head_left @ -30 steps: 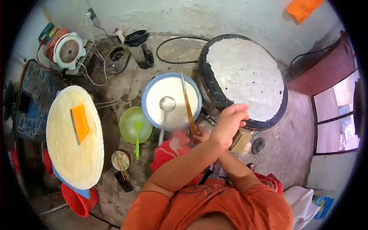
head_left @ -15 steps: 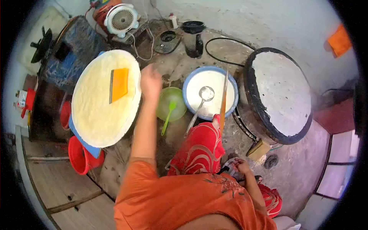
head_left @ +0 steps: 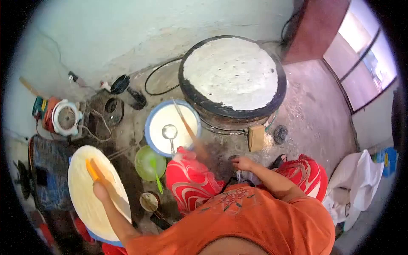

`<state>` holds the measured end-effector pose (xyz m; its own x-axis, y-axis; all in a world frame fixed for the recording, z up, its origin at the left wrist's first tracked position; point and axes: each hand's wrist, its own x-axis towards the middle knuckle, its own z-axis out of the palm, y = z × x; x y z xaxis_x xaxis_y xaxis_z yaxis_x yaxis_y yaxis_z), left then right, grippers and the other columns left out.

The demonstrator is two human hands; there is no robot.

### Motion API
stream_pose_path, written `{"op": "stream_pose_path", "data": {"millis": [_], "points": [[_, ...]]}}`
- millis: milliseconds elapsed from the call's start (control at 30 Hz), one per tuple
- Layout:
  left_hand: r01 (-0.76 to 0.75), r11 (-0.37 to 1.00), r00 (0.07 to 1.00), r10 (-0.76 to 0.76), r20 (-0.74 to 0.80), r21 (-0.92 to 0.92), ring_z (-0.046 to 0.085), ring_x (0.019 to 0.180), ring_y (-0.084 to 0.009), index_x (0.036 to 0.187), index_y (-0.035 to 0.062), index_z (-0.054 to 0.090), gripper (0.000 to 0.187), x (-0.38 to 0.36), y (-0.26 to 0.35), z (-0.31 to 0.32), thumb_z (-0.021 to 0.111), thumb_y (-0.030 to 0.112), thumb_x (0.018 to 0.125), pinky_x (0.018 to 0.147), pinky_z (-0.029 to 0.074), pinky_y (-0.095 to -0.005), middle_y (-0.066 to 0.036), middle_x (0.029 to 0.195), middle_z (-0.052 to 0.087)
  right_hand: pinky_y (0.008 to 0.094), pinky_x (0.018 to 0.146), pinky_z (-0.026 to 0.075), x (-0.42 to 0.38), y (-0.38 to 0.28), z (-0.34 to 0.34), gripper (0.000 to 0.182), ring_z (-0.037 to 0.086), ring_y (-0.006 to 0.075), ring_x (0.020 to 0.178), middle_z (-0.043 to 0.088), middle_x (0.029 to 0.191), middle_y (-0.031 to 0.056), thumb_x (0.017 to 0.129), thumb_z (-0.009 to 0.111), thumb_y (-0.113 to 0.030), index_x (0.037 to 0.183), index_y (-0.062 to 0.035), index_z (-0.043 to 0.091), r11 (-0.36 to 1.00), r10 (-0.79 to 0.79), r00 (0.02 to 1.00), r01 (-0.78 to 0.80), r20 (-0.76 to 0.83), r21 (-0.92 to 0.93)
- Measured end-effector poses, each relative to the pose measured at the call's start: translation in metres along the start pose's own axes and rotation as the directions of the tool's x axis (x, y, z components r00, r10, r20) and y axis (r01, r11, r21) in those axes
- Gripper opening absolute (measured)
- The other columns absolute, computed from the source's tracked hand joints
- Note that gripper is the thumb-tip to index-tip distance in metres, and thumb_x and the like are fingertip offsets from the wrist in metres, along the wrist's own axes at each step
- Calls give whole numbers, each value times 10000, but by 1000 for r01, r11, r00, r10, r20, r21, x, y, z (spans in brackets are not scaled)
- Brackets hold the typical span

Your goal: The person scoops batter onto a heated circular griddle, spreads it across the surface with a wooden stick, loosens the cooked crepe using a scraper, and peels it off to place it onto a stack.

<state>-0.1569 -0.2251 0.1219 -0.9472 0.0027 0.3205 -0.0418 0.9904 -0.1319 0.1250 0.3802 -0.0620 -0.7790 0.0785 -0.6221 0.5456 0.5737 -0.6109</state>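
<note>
My left hand (head_left: 101, 190) is closed on the near end of an orange scraper (head_left: 94, 170), over a stack of pale round flatbreads (head_left: 85, 191) at the left. My right hand (head_left: 242, 163) is closed in front of my body, beside something dark and above clear plastic; what its fingers hold is too small to make out. Ahead stands a round griddle (head_left: 281, 85) with a pale, ragged-edged sheet of batter (head_left: 229, 72) on it. A blue-rimmed basin of white batter (head_left: 158, 142) holds a metal ladle (head_left: 169, 132), and a long wooden blade (head_left: 185, 123) lies across it.
A green bowl (head_left: 144, 163) with a green spatula (head_left: 157, 176) is beside the basin. A fan (head_left: 67, 117) stands at the left, near a black container (head_left: 135, 98). A tan block (head_left: 256, 138) sits below the griddle. White sacks (head_left: 355, 182) lie at the right.
The view has swung right. My left hand, empty before, has taken hold of the scraper lying on the flatbreads. My right hand has moved forward, away from my body.
</note>
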Motion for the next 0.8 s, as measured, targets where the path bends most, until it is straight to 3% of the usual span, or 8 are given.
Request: {"op": "stream_pose_path", "data": {"millis": [67, 233, 333, 433, 533, 667, 700, 800], "points": [[287, 877, 951, -310, 4, -386, 586, 711, -334, 735, -14, 569, 190, 9, 20, -40, 541, 164, 794, 640, 472, -397, -181, 732, 599, 352, 679, 476, -8, -21, -15, 377, 612, 253, 774, 639, 898, 119, 807, 556, -311, 1107, -82, 563, 985, -138, 980, 121, -143, -124], [-313, 867, 925, 186, -331, -387, 528, 650, -374, 799, -24, 551, 97, 0, 136, -106, 501, 59, 809, 598, 442, -413, -185, 707, 545, 387, 761, 460, -52, -143, -71, 375, 570, 310, 899, 569, 1032, 167, 772, 606, -255, 1063, -39, 513, 917, -321, 836, 391, -445, 74], [-660, 690, 740, 531, -413, -296, 520, 645, -337, 864, -2, 553, 118, -30, 235, -145, 523, 14, 752, 564, 437, -410, -162, 720, 523, 380, 858, 419, -67, -207, -98, 347, 514, 297, 1016, 530, 1067, 139, 721, 607, -182, 1030, -52, 519, 695, -591, 340, 675, -732, -248], [-816, 407, 563, 724, -400, -411, 549, 667, -292, 907, -24, 547, 223, -65, 315, -181, 566, 17, 689, 581, 467, -377, -147, 757, 551, 373, 898, 390, -100, -247, -139, 355, 492, 263, 1047, 528, 1079, 122, 675, 590, -134, 1022, -81, 539, 605, -781, 120, 387, -613, -696], [-857, 226, 439, 792, -425, -464, 578, 769, -286, 1054, -24, 531, 359, -89, 355, -185, 580, 33, 703, 664, 481, -356, -159, 925, 591, 376, 855, 388, -94, -216, -159, 250, 517, 237, 953, 532, 909, 74, 654, 629, -144, 875, -100, 521, 424, -905, 234, 454, -354, -784], [-806, 326, 527, 775, -349, -494, 529, 957, -335, 1164, -16, 468, 454, -86, 366, -201, 600, 89, 742, 806, 425, -397, -190, 1135, 516, 422, 641, 471, -72, -125, -190, 263, 601, 325, 723, 611, 776, 137, 732, 625, -239, 955, -120, 555, 841, -539, 622, 362, -568, -403], [-755, 435, 619, 720, -313, -491, 500, 1015, -358, 1195, -16, 445, 485, -85, 362, -200, 605, 118, 757, 849, 398, -415, -201, 1197, 478, 406, 672, 480, -83, -121, -221, 400, 607, 316, 745, 621, 837, 157, 727, 659, -313, 1072, -142, 553, 956, -178, 779, -9, -602, -295], [-626, 609, 757, 624, -194, -487, 397, 1124, -406, 1225, -24, 416, 481, -94, 333, -177, 552, 176, 809, 935, 324, -458, -229, 1273, 388, 392, 741, 479, -70, -17, -291, 527, 598, 324, 853, 616, 904, 176, 664, 715, -278, 1087, -33, 518, 993, 81, 435, 41, -897, 110]]}}
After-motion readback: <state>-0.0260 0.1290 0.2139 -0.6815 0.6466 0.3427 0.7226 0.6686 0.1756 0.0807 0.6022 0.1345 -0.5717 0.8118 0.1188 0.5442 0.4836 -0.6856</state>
